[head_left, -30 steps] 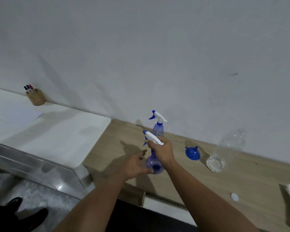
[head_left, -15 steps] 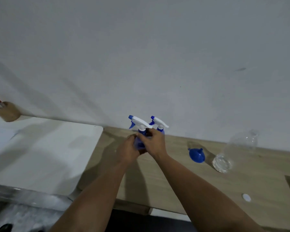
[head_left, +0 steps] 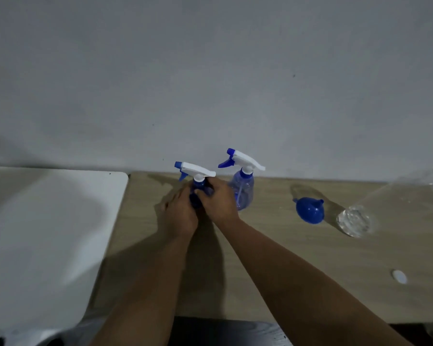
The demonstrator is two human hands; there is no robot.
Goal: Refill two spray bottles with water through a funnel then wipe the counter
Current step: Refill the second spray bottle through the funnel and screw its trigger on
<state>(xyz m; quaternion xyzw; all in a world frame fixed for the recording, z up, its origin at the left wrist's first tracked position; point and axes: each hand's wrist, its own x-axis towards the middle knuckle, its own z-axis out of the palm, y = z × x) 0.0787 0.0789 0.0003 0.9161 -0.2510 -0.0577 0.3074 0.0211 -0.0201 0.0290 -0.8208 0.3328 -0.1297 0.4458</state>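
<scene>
Two blue spray bottles with white trigger heads stand on the wooden counter (head_left: 273,245) near the wall. Both hands wrap the left spray bottle (head_left: 196,174): my left hand (head_left: 181,216) holds its body from the left, my right hand (head_left: 216,199) grips it near the neck. Its body is mostly hidden by my fingers. The second spray bottle (head_left: 243,186) stands upright just right of my right hand. A blue funnel (head_left: 309,211) lies on the counter further right. A clear plastic water bottle (head_left: 355,221) lies tilted at the far right.
A white bottle cap (head_left: 399,276) lies on the counter at the right front. A white tabletop (head_left: 48,233) adjoins the counter on the left. The grey wall rises directly behind the bottles.
Both hands carried the spray bottle from the counter's front back toward the wall, beside the other bottle. The view has shifted right and down; the pen holder has left the frame.
</scene>
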